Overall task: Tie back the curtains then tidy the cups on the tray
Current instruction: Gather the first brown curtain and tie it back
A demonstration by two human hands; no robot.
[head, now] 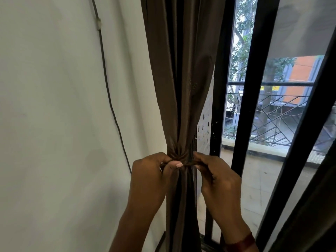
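Curtain (181, 79), tie (187, 163) taut between left hand (151, 175) and right hand (216, 177).

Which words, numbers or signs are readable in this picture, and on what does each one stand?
None can be read.
The yellow sign on the building outside: too blurred.
The dark marks beside the curtain: too small to tell.
The tie band: no lettering.

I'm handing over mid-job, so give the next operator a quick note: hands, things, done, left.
Left hand pinches one end of the tie; right hand pinches the other end.
Curtain is gathered in a bunch beside the window frame, tie round it.
Done: curtain gathered.
Left: finish the knot, then tidy the cups on the tray, neither in view.
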